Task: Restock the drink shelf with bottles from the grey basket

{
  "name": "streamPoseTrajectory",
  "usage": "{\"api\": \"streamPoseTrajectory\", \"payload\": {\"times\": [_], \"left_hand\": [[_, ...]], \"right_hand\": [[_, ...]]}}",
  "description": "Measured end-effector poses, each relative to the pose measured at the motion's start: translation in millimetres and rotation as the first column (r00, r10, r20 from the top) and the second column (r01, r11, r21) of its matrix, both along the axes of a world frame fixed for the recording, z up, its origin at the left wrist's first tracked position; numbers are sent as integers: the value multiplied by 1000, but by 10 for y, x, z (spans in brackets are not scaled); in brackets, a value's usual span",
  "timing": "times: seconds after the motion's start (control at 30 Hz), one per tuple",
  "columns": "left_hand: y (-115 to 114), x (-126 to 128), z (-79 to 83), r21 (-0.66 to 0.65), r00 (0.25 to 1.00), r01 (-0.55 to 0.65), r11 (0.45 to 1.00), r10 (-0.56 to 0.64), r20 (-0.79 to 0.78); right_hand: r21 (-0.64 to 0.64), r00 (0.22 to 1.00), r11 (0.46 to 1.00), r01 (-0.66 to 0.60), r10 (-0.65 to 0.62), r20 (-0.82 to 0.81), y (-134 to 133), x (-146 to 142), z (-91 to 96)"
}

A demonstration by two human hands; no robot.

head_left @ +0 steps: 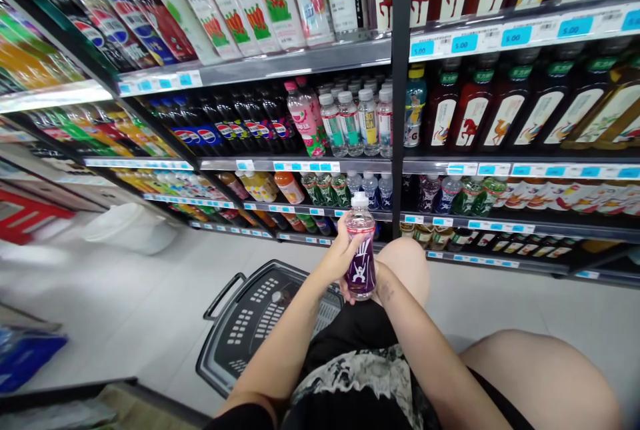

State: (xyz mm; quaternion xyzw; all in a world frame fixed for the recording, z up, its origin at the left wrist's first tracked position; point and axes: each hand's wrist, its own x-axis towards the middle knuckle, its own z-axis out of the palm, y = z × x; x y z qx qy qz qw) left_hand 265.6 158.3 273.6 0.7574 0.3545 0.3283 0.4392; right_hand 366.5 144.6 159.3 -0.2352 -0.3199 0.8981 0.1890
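A clear bottle [361, 243] with a white cap and a purple label stands upright in front of me, held in both hands over my knee. My left hand [341, 253] wraps round its left side, fingers closed on it. My right hand [379, 287] is mostly hidden behind the bottle's lower part and grips it from the right. Below and to the left, a dark grey shopping basket [235, 337] sits on the floor with its handle folded down.
Drink shelves [310, 167] fill the wall ahead, with cola, water and juice bottles in rows and blue price tags. My bare knees [530, 370] are raised at the right. A white bucket [130, 227] and a red crate [25, 217] stand at the left on the pale floor.
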Motion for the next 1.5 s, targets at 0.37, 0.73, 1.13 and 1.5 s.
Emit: {"api": "streamPoseTrajectory", "payload": {"times": [0.37, 0.73, 1.13, 1.5], "left_hand": [[2, 20, -6, -69, 1000, 1, 998, -2, -24], [-18, -33, 450, -202, 993, 68, 977, -85, -78], [-367, 136, 711, 29, 974, 11, 1000, -4, -227], [-90, 167, 511, 273, 931, -342, 899, 285, 228]], "right_hand": [[-82, 999, 996, 38, -38, 4, -23, 112, -135], [-113, 973, 968, -222, 227, 37, -78, 280, 132], [-238, 672, 654, 718, -741, -7, -227, 220, 146], [-318, 330, 385, 866, -919, -214, -357, 361, 156]]}}
